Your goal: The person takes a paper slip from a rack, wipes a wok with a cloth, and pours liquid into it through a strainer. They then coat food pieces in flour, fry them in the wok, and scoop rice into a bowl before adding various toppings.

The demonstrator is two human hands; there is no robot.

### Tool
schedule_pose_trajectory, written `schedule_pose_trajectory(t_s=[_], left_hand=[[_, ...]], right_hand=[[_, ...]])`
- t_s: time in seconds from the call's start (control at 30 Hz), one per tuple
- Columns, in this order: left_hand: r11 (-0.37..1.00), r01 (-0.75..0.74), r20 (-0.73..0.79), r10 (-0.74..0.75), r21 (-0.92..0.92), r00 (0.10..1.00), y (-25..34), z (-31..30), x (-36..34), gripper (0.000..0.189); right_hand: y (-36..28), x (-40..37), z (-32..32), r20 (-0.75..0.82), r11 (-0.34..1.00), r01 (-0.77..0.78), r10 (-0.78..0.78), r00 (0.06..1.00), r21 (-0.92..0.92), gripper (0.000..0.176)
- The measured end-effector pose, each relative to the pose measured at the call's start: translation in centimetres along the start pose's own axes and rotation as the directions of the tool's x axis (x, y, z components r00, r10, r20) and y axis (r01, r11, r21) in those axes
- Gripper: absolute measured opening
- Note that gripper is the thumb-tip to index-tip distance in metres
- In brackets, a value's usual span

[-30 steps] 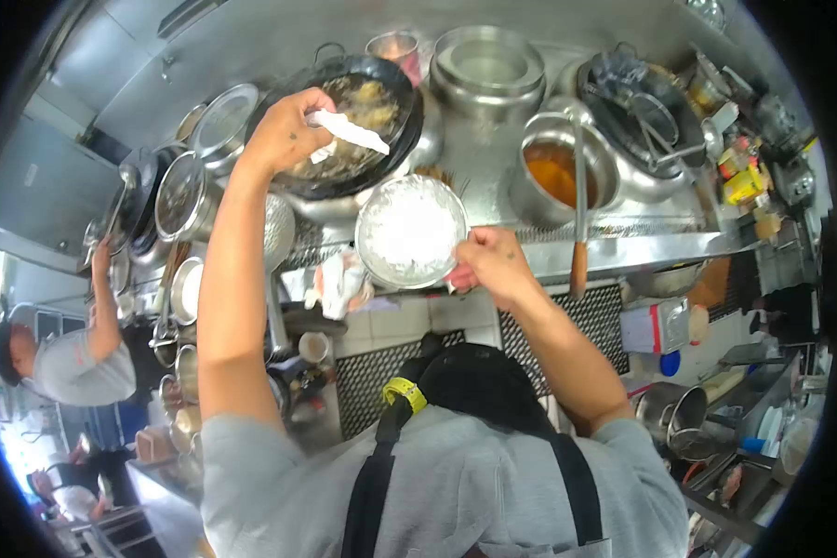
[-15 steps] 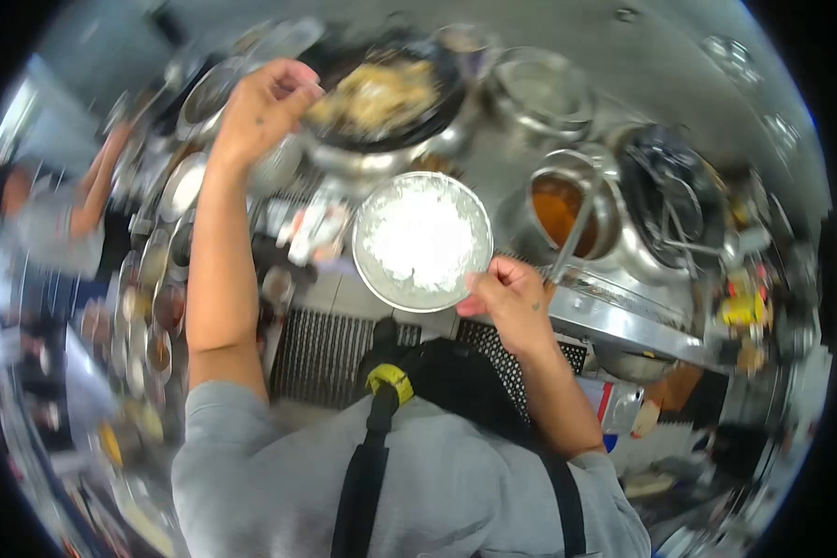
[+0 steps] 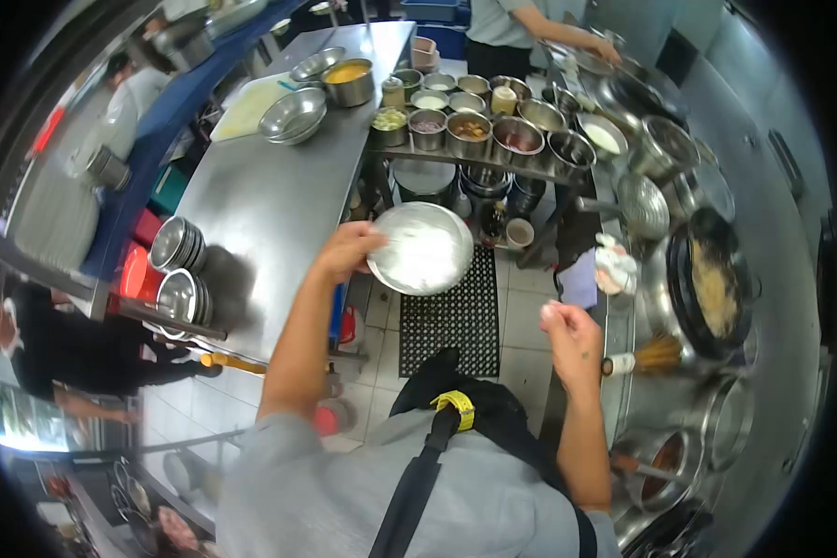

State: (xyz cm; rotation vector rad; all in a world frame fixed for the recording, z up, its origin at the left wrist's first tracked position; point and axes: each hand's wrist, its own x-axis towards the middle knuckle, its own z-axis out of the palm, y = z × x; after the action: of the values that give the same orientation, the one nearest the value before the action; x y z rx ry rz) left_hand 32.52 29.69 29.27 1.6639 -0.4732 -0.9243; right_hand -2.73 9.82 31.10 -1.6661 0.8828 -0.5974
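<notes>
Near the middle, my left hand (image 3: pixel 349 251) grips the left rim of a round metal bowl (image 3: pixel 420 249). White material, blurred and very bright, lies inside the bowl. To its right, my right hand (image 3: pixel 574 337) is raised apart from the bowl with its fingers curled together; anything between them is too small or hidden to make out. Beyond that hand, a black wok (image 3: pixel 686 298) holds pale yellow food (image 3: pixel 716 290).
A long steel table (image 3: pixel 251 200) with stacked bowls (image 3: pixel 179 244) runs along the left. Several filled metal pots (image 3: pixel 470 133) stand ahead. A ladle pot (image 3: pixel 665 458) is at lower right. Co-workers appear at far left (image 3: pixel 65 339) and at the top (image 3: pixel 502 28).
The view has turned from the stove toward the pots and table. The bowl has passed from my right hand to my left. My left hand is no longer by the wok.
</notes>
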Motion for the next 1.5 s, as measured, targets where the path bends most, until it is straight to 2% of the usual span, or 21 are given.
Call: schedule_pose_trajectory(t_s=[0.03, 0.1, 0.23, 0.3, 0.33, 0.37, 0.4, 0.43, 0.5, 0.57, 0.63, 0.67, 0.8, 0.9, 1.03, 1.1, 1.23, 1.3, 1.37, 1.4, 1.5], left_hand=[[0.983, -0.016, -0.091, -0.001, -0.182, 0.996, -1.9, -2.4, -0.3, 0.016], [0.990, -0.017, -0.420, -0.042, -0.137, 0.907, -7.8, -9.3, 0.2, 0.018], [0.886, -0.261, -0.768, -0.149, -0.383, 0.623, -20.2, -20.2, 3.6, 0.018], [0.718, -0.380, -0.732, -0.261, -0.583, 0.630, -20.2, -19.5, 3.9, 0.034], [0.675, -0.445, -0.640, -0.052, -0.589, 0.767, -23.2, -20.8, 5.7, 0.047], [0.703, -0.289, -0.596, -0.235, -0.650, 0.768, -21.6, -19.3, 7.6, 0.059], [0.622, -0.225, -0.393, -0.144, -0.750, 0.908, -19.4, -13.7, 12.0, 0.063], [0.712, -0.183, -0.458, -0.213, -0.678, 0.863, -18.7, -10.2, 13.0, 0.065], [0.778, -0.052, -0.289, -0.169, -0.626, 0.942, -16.4, -1.5, 15.0, 0.057], [0.840, 0.022, -0.104, -0.094, -0.542, 0.990, -14.3, 6.6, 15.4, 0.052], [0.864, 0.105, 0.076, -0.078, -0.492, 0.994, -10.4, 15.5, 14.0, 0.038], [0.886, 0.090, 0.152, -0.022, -0.454, 0.988, -8.9, 19.5, 13.1, 0.032], [0.929, 0.082, 0.494, 0.116, -0.361, 0.862, -5.1, 31.8, 10.6, 0.024], [0.974, 0.033, 0.624, 0.116, -0.222, 0.773, -2.3, 39.9, 8.4, 0.024], [0.978, -0.091, 0.833, 0.206, -0.186, 0.513, -2.4, 50.4, 7.3, 0.021], [0.984, -0.029, 0.907, 0.172, -0.174, 0.384, -3.9, 56.1, 7.4, 0.019], [0.972, -0.212, 0.958, 0.155, -0.104, 0.242, -8.3, 66.6, 6.0, 0.020], [0.937, -0.344, 0.962, 0.138, -0.050, 0.236, -10.3, 71.2, 4.7, 0.017], [0.870, -0.493, 0.959, 0.134, 0.007, 0.251, -12.2, 75.6, 3.8, 0.013], [0.827, -0.560, 0.953, 0.205, -0.046, 0.225, -13.4, 77.9, 3.6, 0.016], [0.629, -0.774, 0.937, 0.309, -0.072, 0.164, -12.6, 82.7, 1.8, 0.016]], right_hand=[[1.0, 0.1, -1.4, -0.058, 0.999, 0.037, -0.035, 0.998, 0.028, 0.030], [3.0, -0.2, -5.1, -0.139, 0.999, -0.015, 0.020, 0.990, 0.035, 0.027], [3.4, -5.7, -11.6, -0.466, 0.792, -0.136, -0.201, 0.862, -0.595, 0.028], [5.9, -9.5, -13.8, -0.536, 0.553, -0.334, -0.254, 0.805, -0.763, 0.037], [6.7, -11.7, -14.6, -0.565, 0.375, -0.461, -0.246, 0.787, -0.804, 0.041], [9.0, -14.0, -15.3, -0.606, 0.353, -0.528, -0.161, 0.779, -0.773, 0.052], [9.8, -17.8, -14.9, -0.749, 0.354, -0.694, -0.028, 0.662, -0.627, 0.062], [9.9, -19.3, -14.1, -0.805, 0.425, -0.732, 0.014, 0.593, -0.532, 0.070], [9.1, -21.3, -13.0, -0.877, 0.543, -0.762, 0.090, 0.472, -0.354, 0.087], [11.3, -22.8, -12.9, -0.937, 0.480, -0.805, -0.158, 0.313, -0.350, 0.090], [10.6, -24.1, -14.2, -0.940, 0.851, -0.477, 0.315, 0.130, 0.219, 0.088], [10.4, -24.6, -14.6, -0.836, 0.839, -0.217, 0.532, 0.133, 0.499, 0.086], [8.3, -25.5, -15.5, -0.915, 0.916, 0.094, 0.374, 0.151, 0.390, 0.082], [6.4, -24.1, -19.0, -0.917, 0.807, 0.435, 0.351, 0.188, 0.398, 0.081], [7.5, -22.1, -28.6, -0.891, 0.910, 0.058, 0.387, 0.238, 0.410, 0.075], [6.3, -21.0, -33.9, -0.869, 0.889, -0.131, 0.456, 0.193, 0.438, 0.079], [7.8, -16.5, -40.2, -0.951, 0.921, -0.296, 0.294, 0.094, 0.255, 0.058], [9.6, -14.9, -43.2, -0.889, 0.887, -0.169, 0.448, 0.091, 0.430, 0.038], [10.3, -13.8, -44.7, -0.840, 0.823, 0.191, 0.542, 0.016, 0.534, 0.026], [11.7, -15.1, -46.0, -0.740, 0.599, 0.454, 0.623, 0.254, 0.660, 0.015], [11.7, -16.2, -44.6, -0.734, 0.242, 0.784, 0.577, 0.358, 0.572, 0.006]])
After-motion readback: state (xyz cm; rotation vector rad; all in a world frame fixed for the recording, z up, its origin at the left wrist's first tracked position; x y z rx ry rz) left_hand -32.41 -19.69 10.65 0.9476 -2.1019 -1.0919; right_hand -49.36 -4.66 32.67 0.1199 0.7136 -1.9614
